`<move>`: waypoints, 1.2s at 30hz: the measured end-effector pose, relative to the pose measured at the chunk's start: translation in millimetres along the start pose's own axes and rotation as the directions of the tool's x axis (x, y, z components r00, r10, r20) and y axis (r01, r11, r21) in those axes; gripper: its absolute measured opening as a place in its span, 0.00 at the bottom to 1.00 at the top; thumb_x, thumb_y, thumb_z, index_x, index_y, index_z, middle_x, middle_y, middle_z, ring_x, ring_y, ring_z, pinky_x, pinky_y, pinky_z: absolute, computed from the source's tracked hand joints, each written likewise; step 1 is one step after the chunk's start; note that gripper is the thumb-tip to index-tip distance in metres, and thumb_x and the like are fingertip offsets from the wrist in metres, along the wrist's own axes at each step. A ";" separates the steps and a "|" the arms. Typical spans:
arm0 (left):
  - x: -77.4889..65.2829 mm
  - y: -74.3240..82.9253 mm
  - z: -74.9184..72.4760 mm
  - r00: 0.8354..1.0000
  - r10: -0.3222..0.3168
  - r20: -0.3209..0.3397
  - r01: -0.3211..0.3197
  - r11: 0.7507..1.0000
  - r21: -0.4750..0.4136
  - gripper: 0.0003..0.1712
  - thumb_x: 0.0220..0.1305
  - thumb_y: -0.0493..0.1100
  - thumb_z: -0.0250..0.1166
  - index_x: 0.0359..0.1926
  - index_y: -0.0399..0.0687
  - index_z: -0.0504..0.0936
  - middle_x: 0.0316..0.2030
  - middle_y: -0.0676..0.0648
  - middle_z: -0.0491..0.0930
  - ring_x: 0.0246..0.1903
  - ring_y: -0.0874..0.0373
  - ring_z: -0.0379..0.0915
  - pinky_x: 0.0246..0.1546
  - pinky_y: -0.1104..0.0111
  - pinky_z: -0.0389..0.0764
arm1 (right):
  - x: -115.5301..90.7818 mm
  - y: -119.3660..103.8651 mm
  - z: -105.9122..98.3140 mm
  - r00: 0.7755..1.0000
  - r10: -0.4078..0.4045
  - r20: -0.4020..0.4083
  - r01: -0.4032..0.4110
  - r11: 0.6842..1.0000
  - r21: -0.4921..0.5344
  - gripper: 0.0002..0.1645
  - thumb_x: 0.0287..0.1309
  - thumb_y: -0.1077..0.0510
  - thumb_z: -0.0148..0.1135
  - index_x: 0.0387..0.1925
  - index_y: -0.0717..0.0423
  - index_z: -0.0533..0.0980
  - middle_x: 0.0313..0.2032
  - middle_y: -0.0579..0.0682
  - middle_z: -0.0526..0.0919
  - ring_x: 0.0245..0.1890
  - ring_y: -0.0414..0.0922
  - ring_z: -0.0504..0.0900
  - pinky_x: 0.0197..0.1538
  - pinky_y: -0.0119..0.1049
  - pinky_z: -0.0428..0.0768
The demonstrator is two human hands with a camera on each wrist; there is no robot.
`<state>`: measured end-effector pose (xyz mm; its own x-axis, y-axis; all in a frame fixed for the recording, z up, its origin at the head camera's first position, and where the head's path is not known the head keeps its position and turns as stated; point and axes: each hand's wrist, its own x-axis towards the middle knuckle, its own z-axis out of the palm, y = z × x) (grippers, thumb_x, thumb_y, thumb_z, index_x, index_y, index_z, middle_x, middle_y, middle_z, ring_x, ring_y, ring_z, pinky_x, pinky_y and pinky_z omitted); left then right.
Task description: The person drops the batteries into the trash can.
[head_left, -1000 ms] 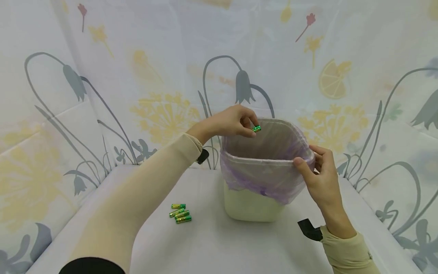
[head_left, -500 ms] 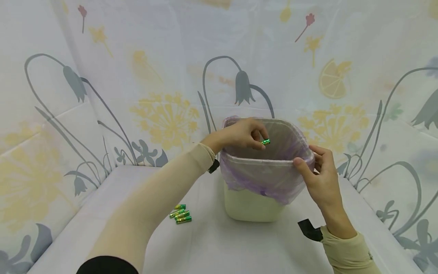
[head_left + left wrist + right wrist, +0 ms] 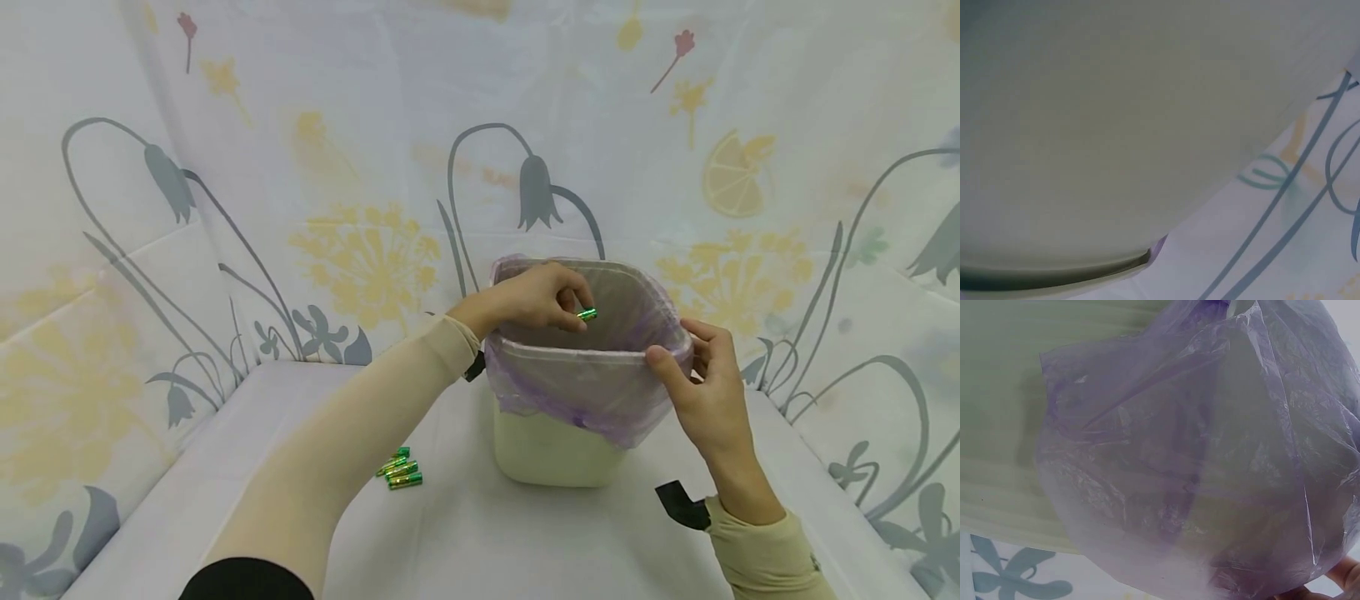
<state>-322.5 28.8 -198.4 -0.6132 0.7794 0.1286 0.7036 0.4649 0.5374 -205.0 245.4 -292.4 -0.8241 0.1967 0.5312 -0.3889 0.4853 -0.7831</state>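
Green, shiny cylindrical battery (image 3: 587, 314) is pinched in left hand (image 3: 551, 298), right of centre, at the mouth of a pale-green bin (image 3: 555, 454). Right hand (image 3: 711, 396) grips its rim, draped with translucent purple plastic liner (image 3: 573, 387). Green-gold batteries (image 3: 405, 481) lie clustered on white tabletop (image 3: 465, 542), lower left of centre.

Left fingers (image 3: 581, 292) and green battery (image 3: 588, 314) now lower, farther right

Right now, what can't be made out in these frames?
Floor of the bin: head view, hidden by the purple liner.
Inner end of the held battery: head view, covered by the left hand.
Loose batteries: head view, farthest partly behind the left sleeve; print too small.
Right hand: right wrist view, mostly cut off by the edge.
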 end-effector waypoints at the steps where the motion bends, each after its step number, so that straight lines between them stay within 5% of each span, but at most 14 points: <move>1: -0.1 -0.1 0.0 1.000 0.000 0.001 0.000 1.000 -0.001 0.14 0.58 0.41 0.70 0.46 0.45 0.81 0.27 0.48 0.79 0.27 0.60 0.71 0.29 0.72 0.72 | 0.1 -0.1 0.1 1.000 0.000 0.000 0.000 1.000 0.001 0.33 0.62 0.51 0.61 0.66 0.48 0.60 0.52 0.55 0.73 0.46 0.40 0.74 0.46 0.25 0.70; 17: 2.1 0.3 0.0 1.000 -0.019 0.013 0.018 0.999 0.045 0.18 0.59 0.45 0.69 0.49 0.45 0.79 0.30 0.48 0.79 0.30 0.59 0.72 0.33 0.72 0.73 | 0.1 1.1 -0.6 1.000 -0.010 -0.009 0.010 1.000 0.001 0.33 0.62 0.52 0.61 0.66 0.49 0.61 0.52 0.54 0.73 0.45 0.39 0.74 0.45 0.24 0.70; 24: 1.1 0.4 -0.9 1.000 0.008 -0.027 -0.009 1.000 -0.022 0.16 0.59 0.44 0.69 0.47 0.46 0.80 0.31 0.48 0.79 0.31 0.58 0.73 0.35 0.71 0.74 | 0.6 0.9 -1.8 1.000 -0.010 -0.007 0.010 1.000 -0.002 0.33 0.62 0.52 0.61 0.65 0.50 0.60 0.52 0.54 0.73 0.45 0.39 0.74 0.44 0.25 0.70; 36: -28.5 0.2 -15.5 0.991 0.086 -0.105 -0.091 0.995 -0.040 0.15 0.59 0.43 0.70 0.47 0.46 0.81 0.32 0.49 0.80 0.34 0.58 0.76 0.39 0.70 0.76 | -0.4 1.3 -4.4 1.000 -0.005 -0.015 0.005 1.000 0.007 0.33 0.62 0.53 0.61 0.65 0.51 0.60 0.50 0.53 0.73 0.44 0.39 0.75 0.44 0.25 0.71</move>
<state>-310.4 0.2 -189.0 -0.5845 0.7681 0.2614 0.7416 0.3749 0.5563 -203.4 249.7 -292.2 -0.8158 0.2072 0.5399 -0.3959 0.4805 -0.7826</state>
